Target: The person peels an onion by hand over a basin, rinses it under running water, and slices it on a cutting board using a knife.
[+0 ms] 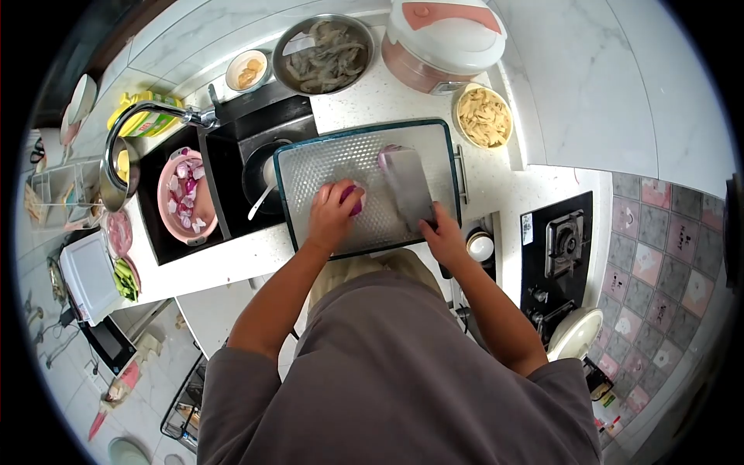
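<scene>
My left hand is closed around a piece of red onion, pressing it on the textured cutting board with a dark teal rim. In my right hand is the handle of a cleaver. Its broad blade is slightly blurred and stands over the right part of the board, apart from my left hand. Some purple onion shows at the blade's far end; the blade partly hides it.
Left of the board is a black sink holding a pink basin of onion pieces and a pan with a ladle. Behind stand a steel bowl of shrimp, a rice cooker and a bowl of pale slices. A gas stove lies right.
</scene>
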### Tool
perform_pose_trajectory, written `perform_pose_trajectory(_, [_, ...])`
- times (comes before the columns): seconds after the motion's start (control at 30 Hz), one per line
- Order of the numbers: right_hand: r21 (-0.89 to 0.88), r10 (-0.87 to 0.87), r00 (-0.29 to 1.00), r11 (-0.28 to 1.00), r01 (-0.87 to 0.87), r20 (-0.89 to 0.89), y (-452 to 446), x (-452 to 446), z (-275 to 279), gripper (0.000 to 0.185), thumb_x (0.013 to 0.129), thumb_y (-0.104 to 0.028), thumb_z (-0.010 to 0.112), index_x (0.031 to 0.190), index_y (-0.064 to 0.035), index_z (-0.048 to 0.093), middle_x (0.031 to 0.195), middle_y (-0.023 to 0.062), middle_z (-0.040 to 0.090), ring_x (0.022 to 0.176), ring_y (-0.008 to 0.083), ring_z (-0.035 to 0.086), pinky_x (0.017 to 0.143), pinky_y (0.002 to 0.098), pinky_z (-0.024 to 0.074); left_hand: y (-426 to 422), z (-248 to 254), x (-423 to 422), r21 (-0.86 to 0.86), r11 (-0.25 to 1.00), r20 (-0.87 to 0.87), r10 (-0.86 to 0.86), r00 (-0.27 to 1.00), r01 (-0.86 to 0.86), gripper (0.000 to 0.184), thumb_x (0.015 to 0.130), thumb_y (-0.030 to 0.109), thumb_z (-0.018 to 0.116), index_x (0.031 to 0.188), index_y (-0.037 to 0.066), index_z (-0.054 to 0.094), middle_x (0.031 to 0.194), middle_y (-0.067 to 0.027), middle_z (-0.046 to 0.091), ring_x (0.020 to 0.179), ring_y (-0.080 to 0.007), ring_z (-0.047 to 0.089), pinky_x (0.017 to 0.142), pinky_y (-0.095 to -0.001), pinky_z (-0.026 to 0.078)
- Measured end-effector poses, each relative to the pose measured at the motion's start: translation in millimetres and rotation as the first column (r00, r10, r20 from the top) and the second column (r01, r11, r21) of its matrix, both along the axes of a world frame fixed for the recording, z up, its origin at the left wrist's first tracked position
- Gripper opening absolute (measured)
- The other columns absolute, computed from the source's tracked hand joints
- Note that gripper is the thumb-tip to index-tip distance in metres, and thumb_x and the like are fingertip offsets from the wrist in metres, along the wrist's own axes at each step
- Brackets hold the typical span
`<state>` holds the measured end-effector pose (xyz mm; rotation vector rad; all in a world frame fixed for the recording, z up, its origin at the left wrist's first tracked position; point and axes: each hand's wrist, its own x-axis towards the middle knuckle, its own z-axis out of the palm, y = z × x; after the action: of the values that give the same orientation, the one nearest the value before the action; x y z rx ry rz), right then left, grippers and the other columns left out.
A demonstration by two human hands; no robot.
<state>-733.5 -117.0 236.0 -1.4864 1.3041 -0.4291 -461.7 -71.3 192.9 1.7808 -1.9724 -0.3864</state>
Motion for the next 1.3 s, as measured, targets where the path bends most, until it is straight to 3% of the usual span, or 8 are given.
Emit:
perform_pose_trajectory(0.13, [-0.030,0.085,0.995,0.996,-0.087,-0.054,6.9,8.6,5.3,0.032,0.095,-0.007,0.059,0.126,-0.0009,0.051,0.098,0.0269,0.066,0.092,0.0460,0.064,0.080,0.0455,0.0514,13.6,1.9,-8.1,0.020,0.999,0.033,-0.050,0.998,0.050,0.067,0.073,0.011,0.079,0.136,0.022,0.062,0.135,-0.0046,0.055,0.119,-0.0307,0.054,0.096,-0.0414,0.050])
perform_pose_trajectory(0.23, [-0.096,0.126,0.990,0.987,-0.131,-0.063,15.6,14.9,-4.3,0.039,0.095,-0.006,0.058,0.133,-0.0039,0.050,0.113,0.0262,0.064,0.104,0.0470,0.062,0.086,0.0480,0.0510,30.5,5.4,-18.4,0.129,0.988,-0.084,-0.077,0.993,0.088,0.072,0.070,0.012,0.081,0.138,0.018,0.060,0.137,-0.0077,0.053,0.121,-0.0337,0.053,0.102,-0.0446,0.047])
perform_pose_trajectory(0.37, [-0.142,0.161,0.971,0.972,-0.187,-0.177,23.3,19.6,-9.1,0.050,0.095,-0.005,0.055,0.143,-0.0085,0.047,0.127,0.0233,0.058,0.109,0.0459,0.060,0.089,0.0507,0.0516,30.1,-8.5,-19.9,0.080,0.989,-0.077,-0.115,0.990,0.121,0.072,0.068,0.015,0.085,0.135,0.013,0.060,0.135,-0.0092,0.053,0.125,-0.0357,0.051,0.104,-0.0458,0.046])
perform_pose_trajectory(0.53, [-0.061,0.139,0.959,0.985,-0.158,-0.245,34.5,27.1,1.6,0.052,0.095,-0.004,0.051,0.146,-0.0113,0.045,0.127,0.0218,0.056,0.106,0.0457,0.061,0.085,0.0518,0.0526,19.5,-11.2,-20.4,0.000,0.998,-0.134,-0.069,0.989,0.069,0.060,0.067,0.014,0.087,0.121,0.009,0.061,0.129,-0.0124,0.054,0.122,-0.0400,0.051,0.103,-0.0469,0.046])
perform_pose_trajectory(0.63, [-0.077,0.118,0.966,0.987,-0.139,-0.230,48.7,32.1,-7.0,0.053,0.095,-0.005,0.050,0.147,-0.0123,0.045,0.127,0.0213,0.056,0.103,0.0457,0.062,0.083,0.0521,0.0533,14.7,-15.0,-22.4,0.013,0.998,-0.178,-0.056,0.983,0.059,0.061,0.069,0.020,0.087,0.122,0.007,0.060,0.130,-0.0119,0.053,0.124,-0.0392,0.051,0.103,-0.0460,0.047])
perform_pose_trajectory(1.0, [-0.024,0.179,0.947,0.981,-0.192,-0.265,43.2,21.9,27.1,0.051,0.096,-0.009,0.053,0.146,-0.0160,0.045,0.122,0.0151,0.059,0.090,0.0428,0.067,0.077,0.0524,0.0556,6.0,-12.7,-21.3,-0.015,0.994,-0.115,-0.109,0.987,0.108,0.047,0.071,0.016,0.084,0.112,0.007,0.065,0.126,-0.0130,0.057,0.120,-0.0389,0.053,0.098,-0.0459,0.049])
perform_pose_trajectory(1.07, [0.061,0.275,0.895,0.961,-0.271,-0.351,46.5,25.2,38.7,0.053,0.095,-0.008,0.052,0.147,-0.0150,0.044,0.120,0.0156,0.058,0.085,0.0417,0.067,0.073,0.0517,0.0568,0.3,-6.0,-20.8,0.001,0.994,-0.108,-0.109,0.988,0.110,0.044,0.072,0.016,0.083,0.112,0.009,0.067,0.125,-0.0117,0.058,0.120,-0.0384,0.054,0.097,-0.0453,0.050])
perform_pose_trajectory(1.3, [0.048,0.312,0.884,0.948,-0.316,-0.349,50.4,30.9,55.5,0.054,0.092,-0.004,0.051,0.146,-0.0067,0.042,0.121,0.0210,0.055,0.081,0.0429,0.067,0.068,0.0501,0.0577,-5.4,-8.4,-13.0,-0.007,0.990,-0.127,-0.143,0.981,0.143,0.047,0.068,0.016,0.084,0.112,0.008,0.068,0.125,-0.0095,0.060,0.118,-0.0354,0.055,0.098,-0.0433,0.050])
